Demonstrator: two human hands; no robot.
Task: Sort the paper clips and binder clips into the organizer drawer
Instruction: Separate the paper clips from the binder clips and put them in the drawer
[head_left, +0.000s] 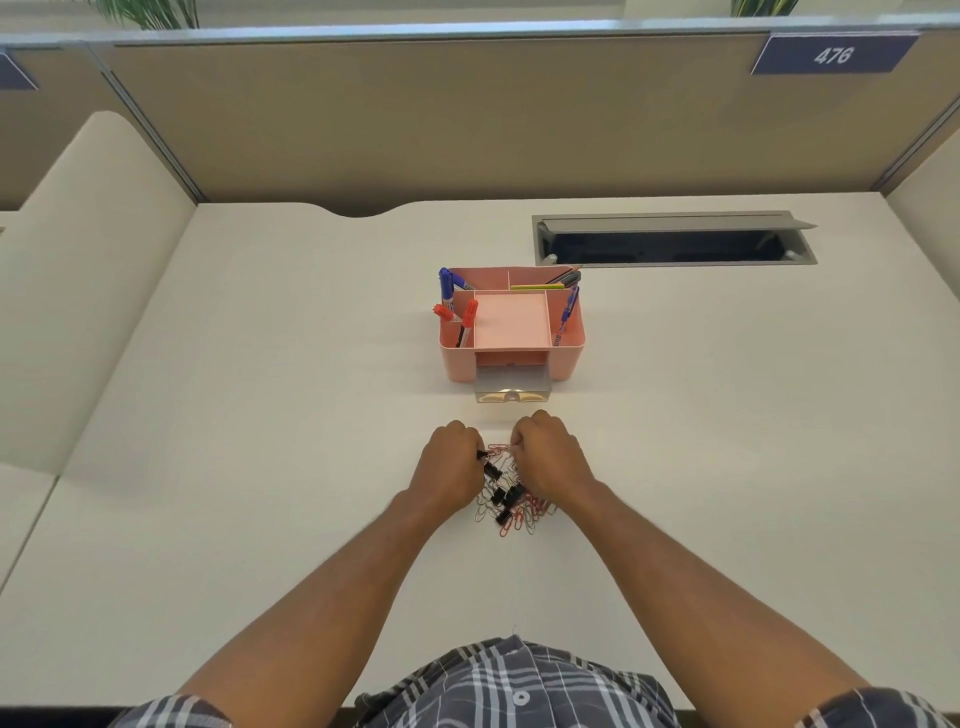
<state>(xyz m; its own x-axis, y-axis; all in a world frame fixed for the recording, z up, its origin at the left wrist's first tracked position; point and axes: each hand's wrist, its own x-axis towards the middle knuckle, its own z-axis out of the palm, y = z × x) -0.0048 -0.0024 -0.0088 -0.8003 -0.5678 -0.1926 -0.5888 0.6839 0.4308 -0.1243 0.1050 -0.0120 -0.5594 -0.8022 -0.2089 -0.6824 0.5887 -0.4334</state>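
A pink desk organizer (566, 358) stands mid-desk, its clear drawer (511, 387) pulled out toward me and looking empty. Just in front of it lies a pile of red and silver paper clips (524, 512) mixed with black binder clips (503, 496). My left hand (451, 467) is curled at the pile's left edge, fingers pinched on a black binder clip. My right hand (550, 460) is curled at the pile's upper right, fingertips closed on a red paper clip. Both hands hide part of the pile.
Blue and red markers (445, 291) and pencils stick up from the organizer's compartments. An open grey cable hatch (675, 241) is set in the desk at the back right. Beige partition walls enclose the white desk (260, 415).
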